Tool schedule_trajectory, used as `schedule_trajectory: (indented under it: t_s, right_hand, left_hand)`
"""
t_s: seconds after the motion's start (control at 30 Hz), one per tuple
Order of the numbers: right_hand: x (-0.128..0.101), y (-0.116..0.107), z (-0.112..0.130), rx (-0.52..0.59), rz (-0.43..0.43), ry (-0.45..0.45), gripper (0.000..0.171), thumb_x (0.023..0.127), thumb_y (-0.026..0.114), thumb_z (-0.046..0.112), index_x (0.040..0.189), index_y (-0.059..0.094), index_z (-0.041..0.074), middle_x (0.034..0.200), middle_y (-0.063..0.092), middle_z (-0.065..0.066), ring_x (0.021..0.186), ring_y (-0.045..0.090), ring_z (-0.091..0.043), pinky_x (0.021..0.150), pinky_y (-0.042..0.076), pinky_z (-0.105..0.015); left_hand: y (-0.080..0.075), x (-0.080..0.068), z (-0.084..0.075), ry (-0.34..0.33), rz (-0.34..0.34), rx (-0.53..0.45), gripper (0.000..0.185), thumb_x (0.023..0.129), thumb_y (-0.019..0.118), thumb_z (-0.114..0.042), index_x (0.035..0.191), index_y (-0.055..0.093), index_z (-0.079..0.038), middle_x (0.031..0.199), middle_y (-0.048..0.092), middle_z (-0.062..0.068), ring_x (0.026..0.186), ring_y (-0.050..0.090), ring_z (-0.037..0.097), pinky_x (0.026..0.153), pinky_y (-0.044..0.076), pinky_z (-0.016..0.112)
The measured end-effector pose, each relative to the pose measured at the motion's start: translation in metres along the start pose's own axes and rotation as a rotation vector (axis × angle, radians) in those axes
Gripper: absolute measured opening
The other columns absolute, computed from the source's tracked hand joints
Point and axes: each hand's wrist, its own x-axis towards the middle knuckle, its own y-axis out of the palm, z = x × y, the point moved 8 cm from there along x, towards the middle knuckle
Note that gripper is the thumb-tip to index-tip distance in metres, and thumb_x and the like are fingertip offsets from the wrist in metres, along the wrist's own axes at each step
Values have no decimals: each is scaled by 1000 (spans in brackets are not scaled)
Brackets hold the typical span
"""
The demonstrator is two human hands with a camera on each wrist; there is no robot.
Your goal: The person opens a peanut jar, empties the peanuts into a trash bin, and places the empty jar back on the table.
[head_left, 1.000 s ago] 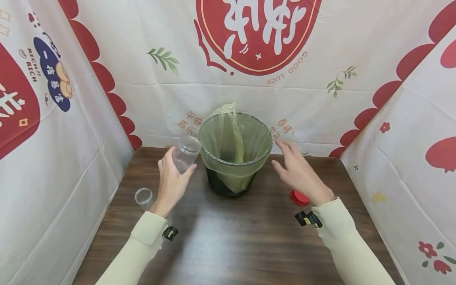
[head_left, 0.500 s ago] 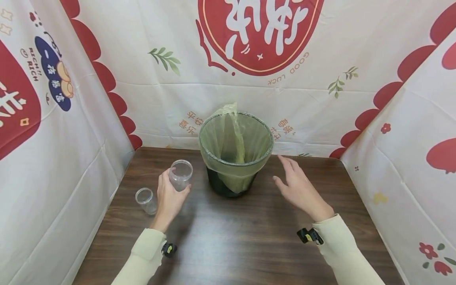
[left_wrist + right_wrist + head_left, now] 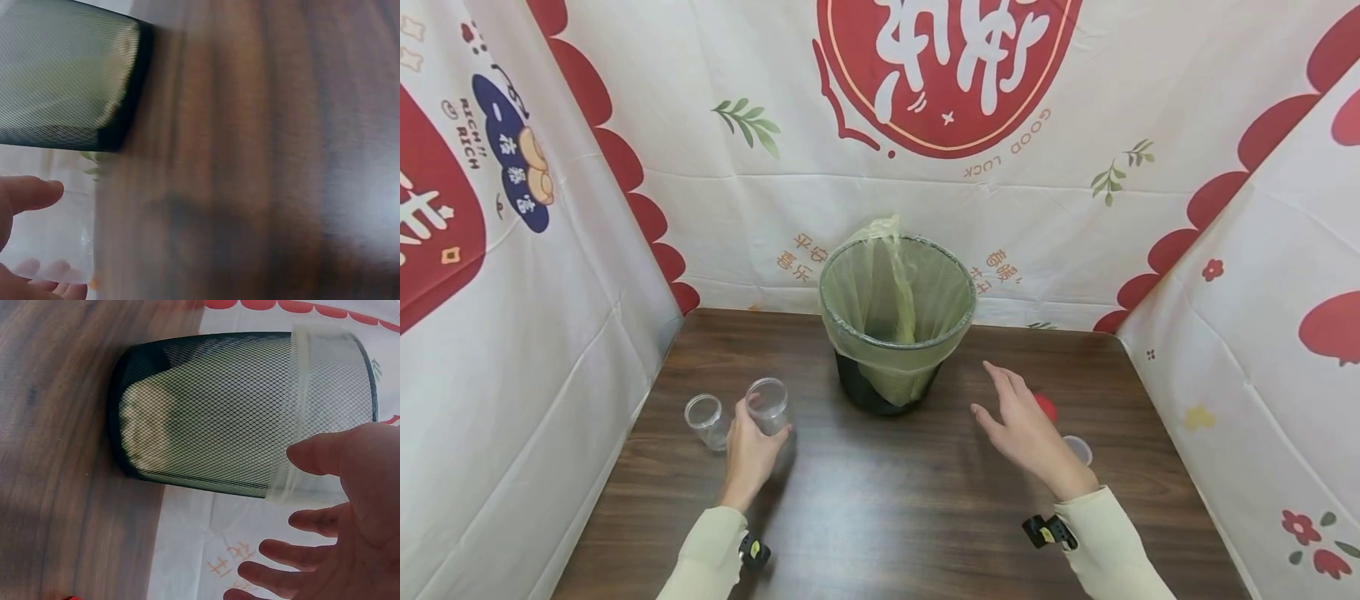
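Left hand: the left hand (image 3: 751, 450) has come down from beside the bin's rim to the surface, and its fingers are curled round a clear plastic jar (image 3: 767, 406); the left wrist view shows a thumb against the see-through wall.
Jar in hand: upright, mouth up, no lid on it; a second ago it was held high and tilted at the bin, now it stands low, at or just above the wood, just beside a second clear jar (image 3: 705, 420), which has not shifted.
Right hand: the right hand (image 3: 1026, 426) has drawn back from the bin's rim toward the person and hangs over the surface with fingers spread and straight, holding nothing.
Uncovered by that move: a red lid (image 3: 1046, 406) and a small clear lid (image 3: 1078, 449) now peek out behind the right hand.
Bin: a black mesh waste bin (image 3: 897, 321) with a pale green liner stands at the back middle of the surface (image 3: 880, 517); no contents can be made out inside from here.
Reading of the change: the emptying over the bin looks finished, and the jar is being parked next to its twin.
Writing: the printed cloth (image 3: 925, 125) behind reads "GOOD LUCK" upside down; at left, "RICH!! RICH"; large white and small orange Chinese characters are also printed there.
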Motion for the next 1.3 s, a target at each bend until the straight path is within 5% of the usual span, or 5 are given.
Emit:
schedule_trajectory:
  t_s: [0.33,0.7,1.0,1.3]
  right_hand:
    - [-7,4,-7,-4,1,8,70,105,67,18,162,36,-7,159,43,-37,146,46,-56,117,41,-71]
    - [-10,4,-6,-1,-4,-3,69,104,67,17,160,37,-8,157,44,-37,145,47,-56,117,41,-71]
    - [-11,5,-5,4,0,-10,68,104,67,17,160,38,-8,157,45,-36,146,47,-55,117,42,-70]
    - [-9,5,-4,-1,2,-14,67,104,67,17,160,38,-7,157,45,-36,145,48,-54,116,42,-70]
  left_hand:
    - [-1,-9,16,-72,-1,24,78,78,86,-1,146,49,7,142,60,35,135,56,55,116,44,64]
    - [23,-1,79,-21,-50,59,83,75,90,-9,148,49,-5,141,67,26,130,62,52,106,49,64]
    - [8,-15,38,-115,4,17,79,82,86,-2,150,46,2,147,60,32,137,55,55,115,43,65]
    - [11,-16,45,-110,-11,11,85,82,88,-6,152,42,5,144,59,38,135,55,59,114,44,66]
